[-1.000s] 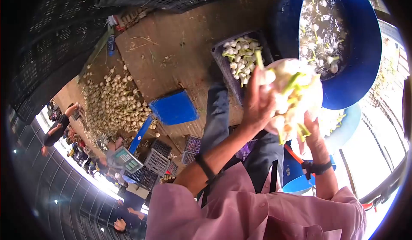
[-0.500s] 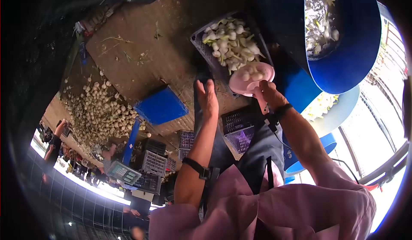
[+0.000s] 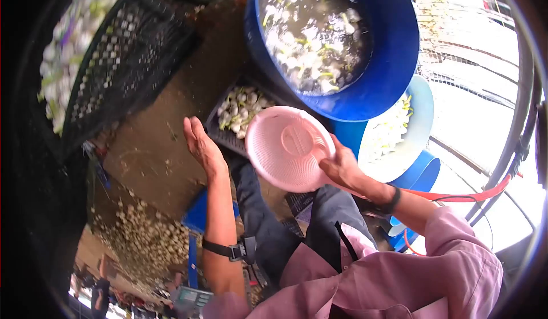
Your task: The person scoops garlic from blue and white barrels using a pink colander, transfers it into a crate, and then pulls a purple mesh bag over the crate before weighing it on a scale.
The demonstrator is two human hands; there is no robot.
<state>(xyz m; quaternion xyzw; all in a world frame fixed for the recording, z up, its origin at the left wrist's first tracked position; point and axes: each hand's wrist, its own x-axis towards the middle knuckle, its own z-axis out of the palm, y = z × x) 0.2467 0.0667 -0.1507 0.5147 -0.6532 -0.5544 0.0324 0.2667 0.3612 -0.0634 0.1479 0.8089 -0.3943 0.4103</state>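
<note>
My right hand (image 3: pixel 345 168) grips the handle side of a pink plastic strainer (image 3: pixel 271 156), its fingers closed around the rim and handle. The strainer is raised in front of my legs, and no garlic shows in it. To its left, my left hand (image 3: pixel 205 150) is held up with nothing in it, fingers stretched out. Beyond the strainer sits a dark plastic crate (image 3: pixel 234 143) holding white garlic bulbs (image 3: pixel 237 113), partly covered by the strainer. A large blue tub (image 3: pixel 394 39) of water, with garlic floating in it, stands past my right hand.
Beside the blue tub is a paler tub (image 3: pixel 421 110) with more garlic. Upper left, a black mesh crate (image 3: pixel 123 56) holds garlic. A big garlic pile (image 3: pixel 142 239) lies on the floor at lower left, near a blue box (image 3: pixel 197 210). A red hose (image 3: pixel 468 196) runs at right.
The strainer has come up closer to the camera, and the bulbs seen in it before are gone from it. My view has shifted toward the blue tub. My left hand stays raised.
</note>
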